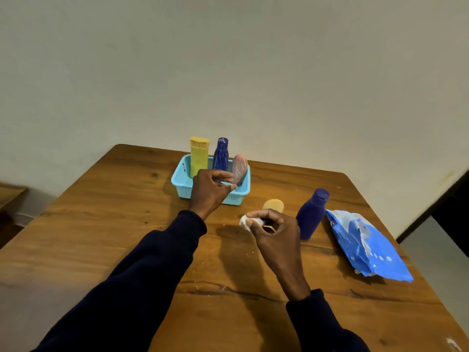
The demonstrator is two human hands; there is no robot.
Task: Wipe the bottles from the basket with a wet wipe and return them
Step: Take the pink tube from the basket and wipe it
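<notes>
A light blue basket stands at the table's far side. In it are a tall yellow bottle, a dark blue bottle and a pink bottle that leans to the right. My left hand is over the basket's front, with thumb and forefinger pinching the pink bottle's lower end. My right hand holds a crumpled white wet wipe above the table. Behind that hand stands an orange-topped bottle, mostly hidden. Another dark blue bottle stands to its right.
A blue wet wipe pack lies near the right edge of the wooden table. Small white crumbs dot the tabletop near me. A pale wall rises behind the table, and a wooden ledge shows at far left.
</notes>
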